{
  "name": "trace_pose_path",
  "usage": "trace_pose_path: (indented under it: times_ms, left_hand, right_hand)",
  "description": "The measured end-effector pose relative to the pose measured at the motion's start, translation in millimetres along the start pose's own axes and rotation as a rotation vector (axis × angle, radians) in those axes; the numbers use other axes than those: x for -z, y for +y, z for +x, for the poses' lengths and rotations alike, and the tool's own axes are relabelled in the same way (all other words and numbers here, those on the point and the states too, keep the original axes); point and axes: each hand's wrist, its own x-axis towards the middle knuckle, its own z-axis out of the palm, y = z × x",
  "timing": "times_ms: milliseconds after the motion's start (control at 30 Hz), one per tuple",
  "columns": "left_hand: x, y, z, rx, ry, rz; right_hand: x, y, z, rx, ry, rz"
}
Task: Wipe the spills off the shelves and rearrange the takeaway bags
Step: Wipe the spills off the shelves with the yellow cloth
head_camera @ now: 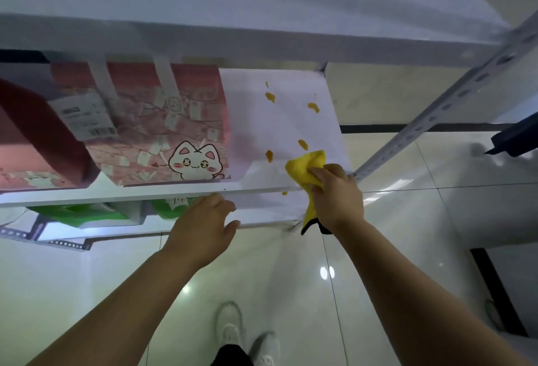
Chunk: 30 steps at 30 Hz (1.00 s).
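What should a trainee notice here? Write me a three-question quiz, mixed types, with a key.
1. True or false: the right hand grips the yellow cloth.
2. Relative to the cat bag, the orange spills on the shelf lie: A) left, B) right, C) underneath.
3. What colour are the bags stored one level down?
Key: 1 true; 2 B; 3 green.

Soft cloth (305,166), glossy floor tiles (291,293)
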Motion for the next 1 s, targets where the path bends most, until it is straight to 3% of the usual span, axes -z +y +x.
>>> trace_pose_path:
  times_ms: [133, 333, 500, 633, 1000]
  left_hand:
    - [-16, -12, 36, -0.072, -0.001, 0.086]
    - [-45, -23, 56, -0.202, 0.027, 0.304]
    - [-73, -20, 56, -0.186, 0.002, 0.339]
    - [-89, -18, 65, -0.155, 0.015, 0.310]
    - [-109, -19, 71, -0.064, 0.173, 0.218]
  right_hand:
    - [-31, 5, 36, -0.061, 0.106, -0.108]
    - [-88, 1, 56, -0.054, -0.038, -0.140]
    - [-102, 4, 51, 0.001, 0.142, 0.008]
    - [-107, 1, 67, 0.076, 0.177, 0.012]
    - [-116, -6, 134, 0.383, -0.070, -0.227]
